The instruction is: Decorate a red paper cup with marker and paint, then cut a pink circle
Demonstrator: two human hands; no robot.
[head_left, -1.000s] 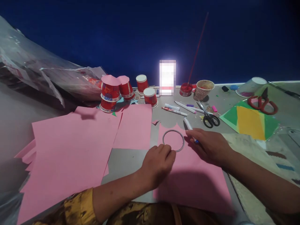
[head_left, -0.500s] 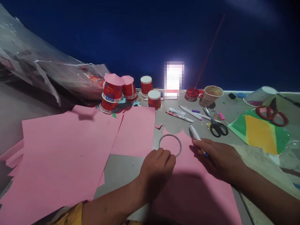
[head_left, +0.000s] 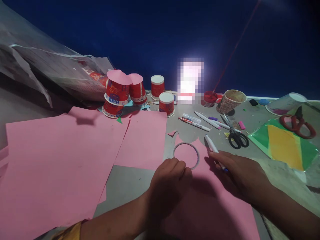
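My left hand point(head_left: 172, 186) is closed at the near edge of a thin grey ring point(head_left: 199, 156), which looks like a tape roll. That ring lies on a pink paper sheet point(head_left: 237, 216) whose far edge has curved cutouts. In my right hand point(head_left: 242, 175) is a white marker point(head_left: 212, 144) with blue ends, held between thumb and fingers. Its far tip points away from me, to the right of the ring, apart from it. Whether the tip touches anything I cannot tell. Shadow from my arms darkens the near part of the sheet.
Larger pink sheets point(head_left: 57, 160) spread to the left. Behind them stand red paper cups point(head_left: 116, 93), some topped with pink cones. Several markers point(head_left: 193, 124), black-handled scissors point(head_left: 235, 138), a brown cup point(head_left: 230, 101), red-handled scissors point(head_left: 297, 125) and a green-yellow packet point(head_left: 285, 146) lie toward the right.
The view has shifted slightly, so things sit a little differently in the picture. My left hand stays at the ring and my right hand still holds the marker.
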